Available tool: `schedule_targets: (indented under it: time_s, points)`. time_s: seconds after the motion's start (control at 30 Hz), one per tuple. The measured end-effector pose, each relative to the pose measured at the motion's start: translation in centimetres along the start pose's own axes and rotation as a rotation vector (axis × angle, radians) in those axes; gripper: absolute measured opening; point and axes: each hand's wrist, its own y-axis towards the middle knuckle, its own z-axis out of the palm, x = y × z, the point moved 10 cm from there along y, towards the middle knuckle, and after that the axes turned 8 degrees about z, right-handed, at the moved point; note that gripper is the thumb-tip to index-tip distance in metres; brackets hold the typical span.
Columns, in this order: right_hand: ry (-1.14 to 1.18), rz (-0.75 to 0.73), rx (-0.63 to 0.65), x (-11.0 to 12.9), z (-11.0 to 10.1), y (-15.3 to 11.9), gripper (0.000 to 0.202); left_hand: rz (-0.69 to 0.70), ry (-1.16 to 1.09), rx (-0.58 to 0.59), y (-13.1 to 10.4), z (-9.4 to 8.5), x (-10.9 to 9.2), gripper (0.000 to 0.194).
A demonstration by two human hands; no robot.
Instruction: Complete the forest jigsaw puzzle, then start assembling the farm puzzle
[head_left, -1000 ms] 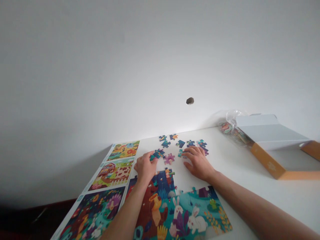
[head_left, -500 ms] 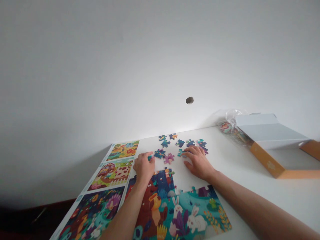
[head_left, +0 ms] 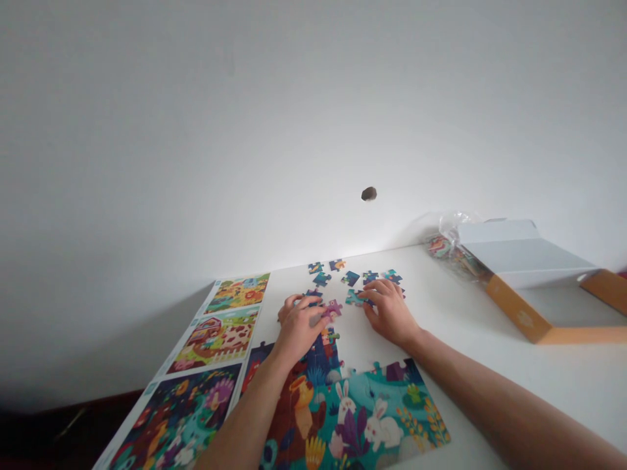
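As my left hand (head_left: 301, 326) is shifting rightward to the pink piece (head_left: 335, 309), seemingly making that the one in play, my right hand (head_left: 393, 315) is curling at the teal piece (head_left: 353, 297); whether either is gripping, I cannot tell. Nearer me, the joined puzzle (head_left: 362, 418) is lying flat.

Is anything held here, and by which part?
That cannot be told. Left hand: fingertips by the pink puzzle piece, at its left edge. Right hand: fingertips by the teal puzzle piece, at its right edge.
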Motion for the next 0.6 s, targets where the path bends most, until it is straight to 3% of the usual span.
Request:
schedule_targets:
  time_s: [0.27,0.33,0.43,0.5,0.6]
  points:
    - [0.0,-0.005,0.016,0.1,0.0,-0.1,0.021,-0.053,-0.016,-0.029,0.1,-0.4,0.3,0.024]
    - [-0.003,-0.003,0.017,0.0,0.1,-0.1,0.022,-0.158,0.036,-0.068,-0.2,-1.2,1.6,0.024]
    - [-0.002,-0.004,0.016,0.0,0.1,-0.1,0.023,-0.446,0.183,-0.143,-1.7,-3.1,4.9,0.032]
    - [0.0,-0.003,0.016,0.0,0.0,-0.1,0.022,-0.584,0.245,-0.116,-2.6,-3.4,6.3,0.032]
    - [0.005,-0.004,0.02,0.1,-0.1,-0.1,0.021,-0.6,0.263,-0.03,-2.7,-2.6,6.6,0.034]
